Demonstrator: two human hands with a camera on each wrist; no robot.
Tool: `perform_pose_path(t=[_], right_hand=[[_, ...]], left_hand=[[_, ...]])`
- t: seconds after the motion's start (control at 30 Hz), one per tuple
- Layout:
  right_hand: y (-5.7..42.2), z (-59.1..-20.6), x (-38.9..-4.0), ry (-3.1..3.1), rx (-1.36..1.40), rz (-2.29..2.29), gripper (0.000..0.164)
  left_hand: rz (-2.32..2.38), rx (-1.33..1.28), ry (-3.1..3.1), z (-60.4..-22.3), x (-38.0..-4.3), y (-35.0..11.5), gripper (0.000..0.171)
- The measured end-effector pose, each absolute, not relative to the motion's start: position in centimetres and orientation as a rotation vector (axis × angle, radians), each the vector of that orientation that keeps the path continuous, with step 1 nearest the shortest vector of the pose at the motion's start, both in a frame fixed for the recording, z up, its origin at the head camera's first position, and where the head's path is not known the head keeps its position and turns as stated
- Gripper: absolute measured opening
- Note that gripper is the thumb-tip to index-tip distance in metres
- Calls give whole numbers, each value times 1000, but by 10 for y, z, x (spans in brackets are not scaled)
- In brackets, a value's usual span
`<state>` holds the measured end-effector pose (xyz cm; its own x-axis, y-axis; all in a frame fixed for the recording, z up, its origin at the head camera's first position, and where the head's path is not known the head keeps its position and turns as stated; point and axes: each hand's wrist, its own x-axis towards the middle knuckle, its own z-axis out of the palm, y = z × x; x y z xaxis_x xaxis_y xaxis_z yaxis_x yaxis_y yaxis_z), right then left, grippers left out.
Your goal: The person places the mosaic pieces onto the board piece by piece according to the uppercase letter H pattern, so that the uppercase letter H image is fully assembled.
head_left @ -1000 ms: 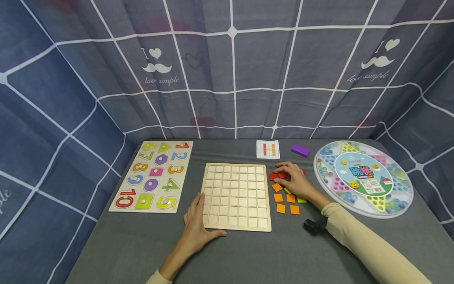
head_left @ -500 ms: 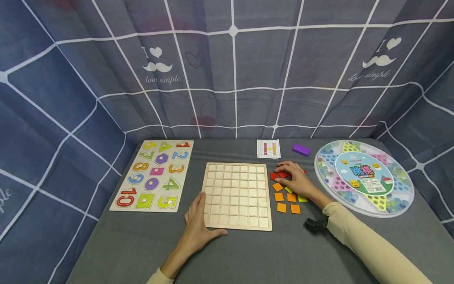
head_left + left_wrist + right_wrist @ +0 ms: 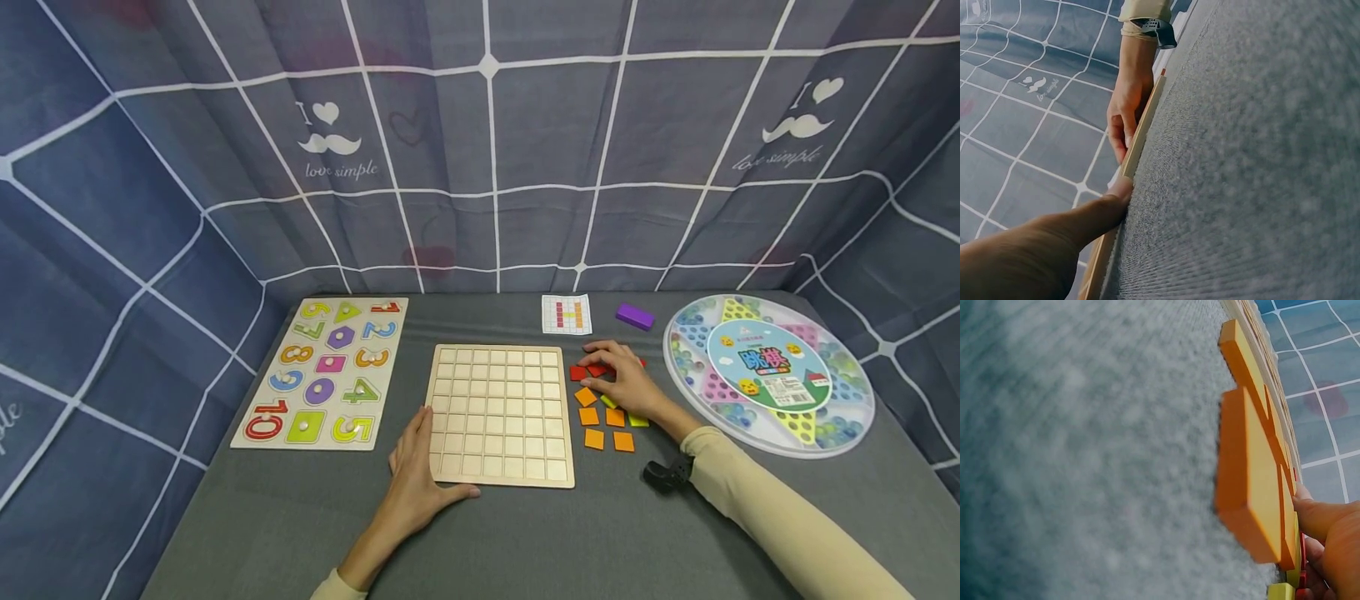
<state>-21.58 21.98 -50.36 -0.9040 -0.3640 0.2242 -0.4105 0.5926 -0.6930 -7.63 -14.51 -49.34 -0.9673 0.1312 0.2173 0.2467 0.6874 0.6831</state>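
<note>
A pale wooden grid board (image 3: 497, 417) lies flat in the middle of the table. My left hand (image 3: 412, 479) rests at its near left corner, fingers along the left edge and thumb at the front edge. In the left wrist view the thumb (image 3: 1100, 215) touches the board's side. My right hand (image 3: 622, 383) rests loosely bent over a group of small square tiles right of the board, thumb and forefinger apart. Red tiles (image 3: 578, 373) lie by its fingertips, orange tiles (image 3: 593, 439) nearer me, and yellow-green tiles (image 3: 637, 421) partly under the hand.
A number-and-shape puzzle board (image 3: 318, 375) lies at the left. Behind the tiles are a small pattern card (image 3: 567, 315) and a purple block (image 3: 635, 317). A round Chinese checkers set (image 3: 769, 377) lies at the right. A grid-patterned curtain (image 3: 450, 150) hangs behind the table.
</note>
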Motion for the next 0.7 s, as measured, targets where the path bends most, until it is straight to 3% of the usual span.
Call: perform_pose_path(t=[0.7], right_hand=[[219,-503,-215,-2745,665,1240,25]], left_hand=[[-1173,-290,-2740,-494,-77,-146,131]])
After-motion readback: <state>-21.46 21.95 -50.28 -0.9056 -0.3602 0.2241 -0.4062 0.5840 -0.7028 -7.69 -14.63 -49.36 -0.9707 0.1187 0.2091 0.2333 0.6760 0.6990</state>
